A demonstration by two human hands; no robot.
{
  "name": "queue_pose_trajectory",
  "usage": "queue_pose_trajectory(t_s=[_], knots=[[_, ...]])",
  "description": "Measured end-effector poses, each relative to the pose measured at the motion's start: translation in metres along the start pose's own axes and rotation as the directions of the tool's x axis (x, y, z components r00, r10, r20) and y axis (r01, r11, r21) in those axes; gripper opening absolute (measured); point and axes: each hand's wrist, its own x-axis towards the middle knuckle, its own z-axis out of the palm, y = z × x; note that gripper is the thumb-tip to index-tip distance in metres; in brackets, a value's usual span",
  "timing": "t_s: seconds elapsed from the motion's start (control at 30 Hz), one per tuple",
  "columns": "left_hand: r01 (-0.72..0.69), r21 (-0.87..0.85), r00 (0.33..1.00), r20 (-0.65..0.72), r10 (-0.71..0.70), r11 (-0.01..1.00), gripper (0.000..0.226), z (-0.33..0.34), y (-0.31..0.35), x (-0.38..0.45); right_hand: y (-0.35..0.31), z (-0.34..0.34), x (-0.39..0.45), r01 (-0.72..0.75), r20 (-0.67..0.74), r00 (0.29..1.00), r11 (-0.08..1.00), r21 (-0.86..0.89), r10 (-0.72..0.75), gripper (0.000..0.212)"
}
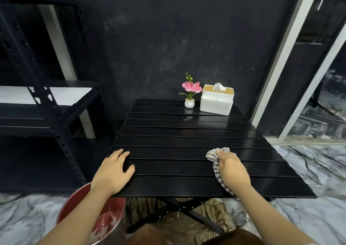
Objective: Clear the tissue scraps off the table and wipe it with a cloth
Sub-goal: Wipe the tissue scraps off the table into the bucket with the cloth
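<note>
Head view, step: no scraps on the black slatted table [177, 132], so it's wiping now, I reckon
Grip: right hand [231, 167] pressed flat over the blue-striped white cloth [213, 156], not clutching; left hand [112, 170] spread on the table, empty
Cloth: bunched under the right palm, near-right side
Next: push across the far slats

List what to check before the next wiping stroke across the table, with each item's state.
1. Scraps off the table: ok, none visible on the slats.
2. Cloth under control: ok, the right hand presses on it near the right edge.
3. Table steadied: ok, the left hand rests on the near left corner.
4. Far strip free to wipe: not ok, the flower pot and tissue box stand there.
5. Bin out of the way: ok, on the floor below the left corner.
6. Cloth damp enough: cannot tell.
</note>
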Motion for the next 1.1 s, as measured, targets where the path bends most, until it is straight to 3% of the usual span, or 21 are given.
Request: queue_pose_trajectory(t_s=[0.4,1.1], knots=[[0.018,-0.013,1.0,0.009,-0.018,1.0,0.057,-0.004,0.004,-0.002,0.083,-0.043,-0.01,-0.235,-0.063,0.969,0.97,0.059,0.238,0.038],[0.025,-0.026,1.0,0.015,-0.025,0.999,0.057,-0.007,0.006,-0.003,0.106,-0.049,-0.012,-0.231,-0.156,0.959,0.971,0.063,0.238,0.033]])
